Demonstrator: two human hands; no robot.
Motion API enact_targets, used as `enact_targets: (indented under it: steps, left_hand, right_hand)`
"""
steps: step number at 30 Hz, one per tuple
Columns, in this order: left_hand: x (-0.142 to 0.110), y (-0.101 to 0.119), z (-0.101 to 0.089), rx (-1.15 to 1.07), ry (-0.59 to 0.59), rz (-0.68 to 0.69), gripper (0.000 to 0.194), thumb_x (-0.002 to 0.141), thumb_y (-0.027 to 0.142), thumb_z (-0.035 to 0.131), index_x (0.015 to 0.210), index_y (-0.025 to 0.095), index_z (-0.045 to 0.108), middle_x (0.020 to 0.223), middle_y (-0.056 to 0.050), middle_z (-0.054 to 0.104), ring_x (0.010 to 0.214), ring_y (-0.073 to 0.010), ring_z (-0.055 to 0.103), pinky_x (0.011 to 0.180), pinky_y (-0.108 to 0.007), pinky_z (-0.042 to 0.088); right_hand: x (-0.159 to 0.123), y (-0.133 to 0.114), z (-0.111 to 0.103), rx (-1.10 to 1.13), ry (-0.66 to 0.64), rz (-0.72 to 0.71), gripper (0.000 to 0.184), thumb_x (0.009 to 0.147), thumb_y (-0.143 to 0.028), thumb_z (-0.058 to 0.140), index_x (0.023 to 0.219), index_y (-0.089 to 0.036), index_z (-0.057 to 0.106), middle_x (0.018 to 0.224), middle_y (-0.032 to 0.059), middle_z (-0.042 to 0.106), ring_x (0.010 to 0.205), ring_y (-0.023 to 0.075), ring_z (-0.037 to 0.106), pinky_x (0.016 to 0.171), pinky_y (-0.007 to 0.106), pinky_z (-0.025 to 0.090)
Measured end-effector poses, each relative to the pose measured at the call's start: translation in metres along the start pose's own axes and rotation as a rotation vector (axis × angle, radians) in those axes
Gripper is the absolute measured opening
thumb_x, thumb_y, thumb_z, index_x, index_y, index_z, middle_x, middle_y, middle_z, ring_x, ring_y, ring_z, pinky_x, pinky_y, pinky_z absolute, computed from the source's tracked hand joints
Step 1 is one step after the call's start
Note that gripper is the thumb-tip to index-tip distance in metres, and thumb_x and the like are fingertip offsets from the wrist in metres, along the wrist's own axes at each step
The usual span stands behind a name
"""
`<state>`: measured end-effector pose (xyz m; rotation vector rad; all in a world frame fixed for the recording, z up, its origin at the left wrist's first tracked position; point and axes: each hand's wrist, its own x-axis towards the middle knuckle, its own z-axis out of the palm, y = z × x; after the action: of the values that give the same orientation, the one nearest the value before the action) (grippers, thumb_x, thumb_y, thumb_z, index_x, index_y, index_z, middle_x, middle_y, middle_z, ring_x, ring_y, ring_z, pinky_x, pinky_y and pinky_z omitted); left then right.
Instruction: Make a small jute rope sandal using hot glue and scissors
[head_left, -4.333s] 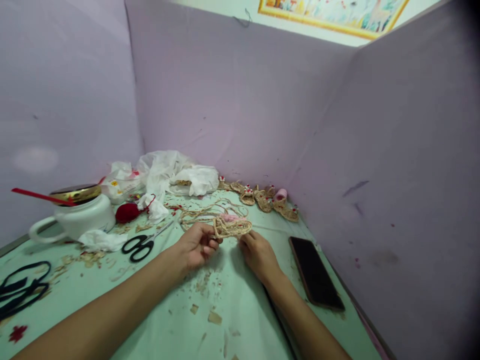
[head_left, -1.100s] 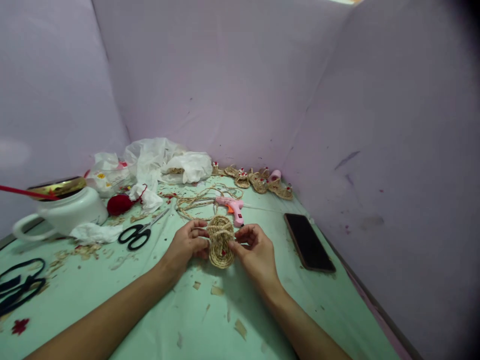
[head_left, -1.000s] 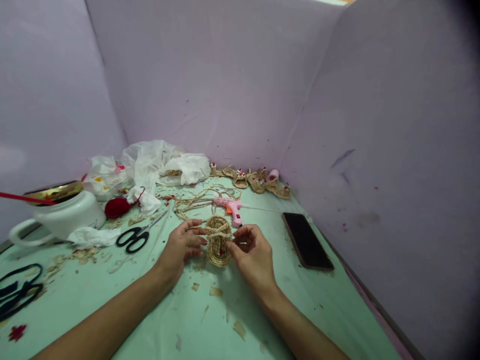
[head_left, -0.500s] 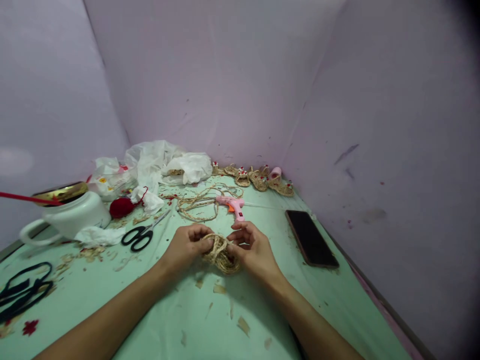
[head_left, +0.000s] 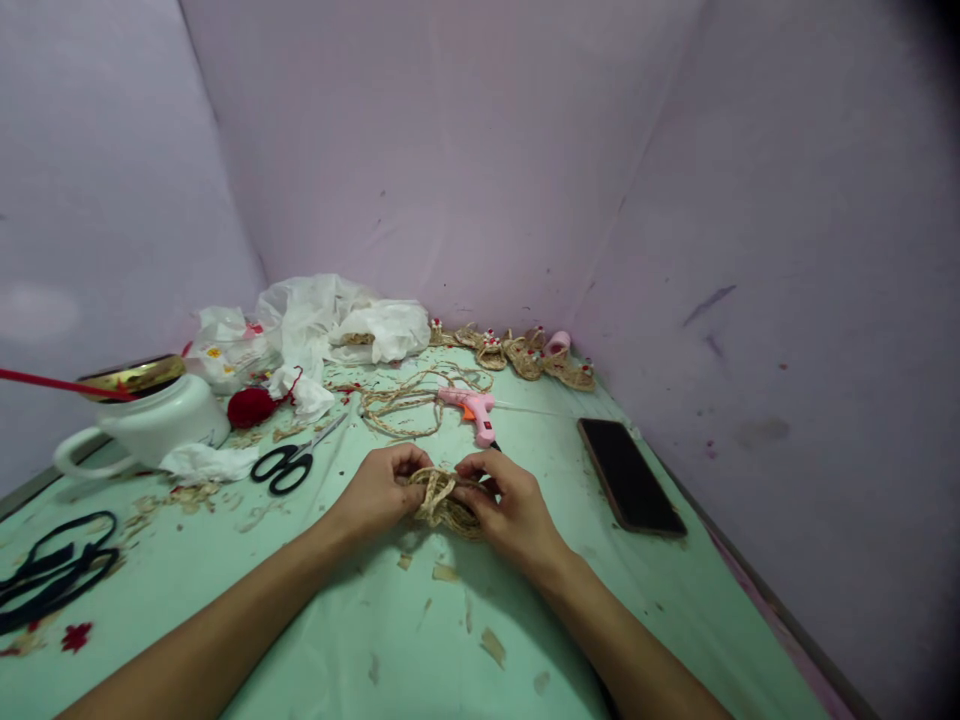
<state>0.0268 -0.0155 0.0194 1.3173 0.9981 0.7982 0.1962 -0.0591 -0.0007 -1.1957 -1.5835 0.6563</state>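
Between both hands is a small braided straw slipper (head_left: 442, 508), raised slightly over the table, with a crossed strap of braid on top. My left hand (head_left: 388, 488) pinches its left side between thumb and bent fingers. On the other side, my right hand (head_left: 504, 498) has its thumb and curled fingers closed on the slipper's right edge. Parts of the slipper are hidden by the fingers. Just beyond the hands lies a pink glue gun (head_left: 469, 408) with an orange trigger, beside a loose coil of braided straw cord (head_left: 397, 405).
Black-handled scissors (head_left: 289, 465), a red yarn ball (head_left: 251, 408) and a white mug (head_left: 169, 420) stand at left. A phone (head_left: 630, 475) lies at right. Finished straw slippers (head_left: 525, 358) line the wall beside white plastic bags (head_left: 315, 315). A dark cord (head_left: 60, 565) lies front left.
My right hand's fingers have closed in on the slipper's upper right edge, and the slipper has tilted a little. The whole view has shifted slightly.
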Motion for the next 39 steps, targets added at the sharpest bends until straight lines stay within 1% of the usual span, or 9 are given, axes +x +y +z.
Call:
enact_targets:
  steps: [4, 8, 11, 15, 19, 23, 27, 31, 39]
  left_hand:
    - [-0.002, 0.006, 0.001, -0.260, 0.036, -0.090, 0.046, 0.056, 0.024, 0.069, 0.098, 0.017, 0.052, 0.086, -0.006, 0.064, 0.068, -0.0161, 0.061, 0.062, -0.030, 0.050]
    - [-0.007, 0.005, 0.014, -0.320, -0.031, -0.181, 0.045, 0.053, 0.024, 0.070, 0.094, 0.013, 0.054, 0.084, -0.009, 0.064, 0.068, -0.0161, 0.061, 0.061, -0.028, 0.050]
    - [-0.005, -0.001, 0.021, -0.227, 0.027, -0.142, 0.041, 0.053, 0.029, 0.073, 0.086, 0.015, 0.054, 0.075, -0.003, 0.060, 0.058, -0.0116, 0.055, 0.049, -0.022, 0.045]
    - [0.001, -0.006, 0.011, -0.096, 0.138, -0.098, 0.032, 0.056, 0.030, 0.069, 0.079, 0.015, 0.053, 0.060, 0.003, 0.054, 0.044, -0.0080, 0.044, 0.039, -0.019, 0.034]
    - [0.007, -0.003, 0.002, 0.074, 0.158, -0.010, 0.022, 0.056, 0.025, 0.065, 0.072, 0.016, 0.054, 0.056, 0.002, 0.054, 0.045, -0.0101, 0.044, 0.042, -0.022, 0.032]
    - [0.031, 0.010, 0.003, 0.292, 0.175, 0.189, 0.010, 0.056, 0.018, 0.062, 0.065, 0.018, 0.058, 0.060, 0.002, 0.055, 0.058, -0.0142, 0.047, 0.051, -0.025, 0.034]
    - [0.079, 0.025, 0.005, 0.472, 0.177, 0.323, 0.010, 0.056, 0.016, 0.061, 0.065, 0.019, 0.061, 0.061, 0.002, 0.057, 0.061, -0.0157, 0.048, 0.055, -0.025, 0.032]
    - [0.122, 0.026, 0.008, 0.559, 0.170, 0.349, 0.013, 0.055, 0.015, 0.062, 0.068, 0.017, 0.062, 0.060, 0.001, 0.057, 0.059, -0.0156, 0.049, 0.054, -0.025, 0.033]
    - [0.143, 0.015, 0.022, 0.569, 0.076, 0.319, 0.017, 0.054, 0.018, 0.067, 0.070, 0.014, 0.064, 0.061, -0.001, 0.058, 0.058, -0.0157, 0.051, 0.051, -0.025, 0.035]
  right_hand:
    - [0.002, -0.003, -0.001, 0.065, 0.225, 0.076, 0.003, 0.074, -0.020, 0.059, 0.075, -0.022, 0.056, 0.075, 0.0010, 0.059, 0.072, 0.0163, 0.054, 0.067, 0.028, 0.045]
    - [0.003, -0.001, 0.008, 0.158, 0.396, 0.216, 0.013, 0.074, -0.027, 0.056, 0.068, -0.022, 0.045, 0.065, -0.0023, 0.049, 0.061, 0.0131, 0.049, 0.057, 0.025, 0.044]
    - [0.001, -0.001, 0.016, 0.230, 0.314, 0.285, 0.020, 0.064, -0.027, 0.063, 0.062, -0.021, 0.044, 0.060, -0.0044, 0.049, 0.056, 0.0114, 0.049, 0.054, 0.023, 0.044]
    - [0.004, 0.004, 0.007, 0.296, 0.150, 0.366, 0.016, 0.053, -0.019, 0.064, 0.061, -0.019, 0.051, 0.060, -0.0012, 0.058, 0.054, 0.0130, 0.054, 0.049, 0.025, 0.047]
    - [0.015, 0.014, -0.019, 0.297, 0.165, 0.382, 0.026, 0.055, -0.018, 0.062, 0.081, -0.019, 0.057, 0.082, 0.0037, 0.064, 0.068, 0.0152, 0.059, 0.053, 0.025, 0.049]
    - [0.041, 0.018, -0.038, 0.305, 0.113, 0.333, 0.038, 0.059, -0.019, 0.063, 0.097, -0.021, 0.060, 0.096, 0.0054, 0.065, 0.078, 0.0166, 0.062, 0.059, 0.027, 0.051]
    - [0.080, 0.028, -0.050, 0.310, 0.031, 0.295, 0.033, 0.056, -0.013, 0.064, 0.088, -0.020, 0.065, 0.077, 0.0003, 0.069, 0.068, 0.0150, 0.063, 0.054, 0.024, 0.049]
    - [0.111, 0.053, -0.053, 0.294, 0.057, 0.297, 0.015, 0.053, -0.011, 0.066, 0.066, -0.017, 0.063, 0.056, -0.0038, 0.063, 0.052, 0.0113, 0.057, 0.046, 0.021, 0.044]
    - [0.117, 0.087, -0.047, 0.284, 0.128, 0.290, 0.017, 0.057, -0.021, 0.068, 0.071, -0.019, 0.059, 0.059, -0.0047, 0.062, 0.050, 0.0106, 0.055, 0.044, 0.021, 0.043]
